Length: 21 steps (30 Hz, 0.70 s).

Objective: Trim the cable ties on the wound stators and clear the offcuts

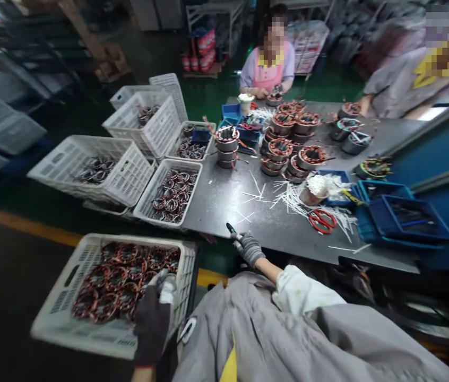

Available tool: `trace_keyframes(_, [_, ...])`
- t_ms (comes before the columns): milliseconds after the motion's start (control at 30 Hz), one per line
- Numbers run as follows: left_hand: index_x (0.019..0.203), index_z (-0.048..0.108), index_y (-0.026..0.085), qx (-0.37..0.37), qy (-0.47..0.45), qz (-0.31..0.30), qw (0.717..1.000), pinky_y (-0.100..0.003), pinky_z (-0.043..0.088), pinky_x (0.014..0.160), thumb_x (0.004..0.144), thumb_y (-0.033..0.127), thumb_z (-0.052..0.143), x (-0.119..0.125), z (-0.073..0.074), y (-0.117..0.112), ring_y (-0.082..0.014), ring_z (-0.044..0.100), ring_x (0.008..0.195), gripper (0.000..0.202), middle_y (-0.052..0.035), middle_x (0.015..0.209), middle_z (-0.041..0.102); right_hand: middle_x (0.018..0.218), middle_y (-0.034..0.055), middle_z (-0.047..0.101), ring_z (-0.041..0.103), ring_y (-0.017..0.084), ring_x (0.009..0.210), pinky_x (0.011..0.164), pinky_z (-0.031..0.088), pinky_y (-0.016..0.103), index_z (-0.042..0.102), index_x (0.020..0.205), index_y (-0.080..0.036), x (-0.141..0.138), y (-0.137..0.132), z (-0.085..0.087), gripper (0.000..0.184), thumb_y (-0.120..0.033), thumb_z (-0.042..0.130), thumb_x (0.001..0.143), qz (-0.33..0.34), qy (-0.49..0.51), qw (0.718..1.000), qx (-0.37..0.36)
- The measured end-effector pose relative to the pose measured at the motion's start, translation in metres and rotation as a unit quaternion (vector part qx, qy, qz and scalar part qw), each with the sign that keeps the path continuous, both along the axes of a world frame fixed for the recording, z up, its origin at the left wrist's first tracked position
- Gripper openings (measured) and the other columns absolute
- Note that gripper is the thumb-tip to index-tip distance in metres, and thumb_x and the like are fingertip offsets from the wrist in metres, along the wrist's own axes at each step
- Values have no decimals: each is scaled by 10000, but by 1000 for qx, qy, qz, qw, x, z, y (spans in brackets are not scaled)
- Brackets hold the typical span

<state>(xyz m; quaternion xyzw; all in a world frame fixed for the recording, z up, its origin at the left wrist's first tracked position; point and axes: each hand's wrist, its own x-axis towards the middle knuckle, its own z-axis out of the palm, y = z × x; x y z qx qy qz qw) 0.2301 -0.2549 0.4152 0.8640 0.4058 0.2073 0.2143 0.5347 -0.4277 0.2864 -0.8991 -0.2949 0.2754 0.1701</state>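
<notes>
- Copper-wound rings (118, 277) sit packed together in the white plastic crate (187, 270) low on my left, beside the near left corner of the tabletop (224, 196).
- My left hand (155, 307), in a dark glove with pale fingertips, is over the right side of that crate; I can't tell whether its fingers grip a ring.
- My right hand (248, 248), in a grey glove, has its fingers closed around a slim dark tool (231, 228) at the tabletop's near edge.
- Ahead of that hand, thin white strips (294, 197) lie scattered, with red-handled scissors (322, 222) among them.
- Beyond the strips stand stacks of bigger wound rings (280, 150).
- Blue trays (445, 234) sit at the right end.
- Another white crate (195, 192), filled with small wound rings, stands just beside the tabletop's left edge.
- Two people are across from me, their hands at wound rings.
</notes>
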Motion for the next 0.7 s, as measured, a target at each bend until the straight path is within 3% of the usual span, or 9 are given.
trace_keyframes(100, [1168,806,244,-7,-5,-83,997,-486,726,959,1093,546,527,53,-13,-1,-331,864,1100,418,-113,1187,890,1523,157,745,713,281,1281,1112,511,368,768,1548,-285,26,6,-12,454,-311,552,1149,88,-54,994,-36])
trace_keyframes(233, [1200,848,234,28,-44,-167,985,-452,727,988,1128,503,535,110,-19,-13,-305,867,1103,419,-109,1180,893,1609,121,709,666,256,1356,1184,461,359,791,1508,-320,64,34,-16,424,-368,539,1171,92,-68,993,-4])
trace_keyframes(367, [1276,843,237,58,-22,-180,982,-447,727,998,1151,450,535,129,-28,-19,-298,867,1109,394,-92,1203,892,1589,159,719,670,262,1341,1180,472,366,765,1537,-251,137,31,-17,454,-277,526,1152,6,-93,996,9])
trace_keyframes(500, [1281,832,254,88,17,-160,983,-473,724,990,1157,415,545,158,-31,-9,-306,863,1107,351,-73,1204,893,1346,190,819,711,283,1215,1127,504,406,767,1513,-178,215,-17,-23,477,-235,545,1095,-130,-115,985,9])
trace_keyframes(600, [1327,814,262,135,1,-239,962,-514,664,1124,1167,363,519,229,-14,5,-310,823,1248,350,-85,1284,875,1272,234,815,712,344,1212,1136,488,499,806,1433,-157,236,-52,-26,452,-250,605,1038,-205,-133,970,19])
trace_keyframes(700, [1446,758,226,178,-9,-366,914,-548,500,1328,1173,322,499,351,12,6,-298,754,1392,388,-111,1419,830,1375,240,785,665,382,1326,1209,451,562,791,1452,-173,239,-65,-14,477,-254,603,1020,-214,-174,960,56])
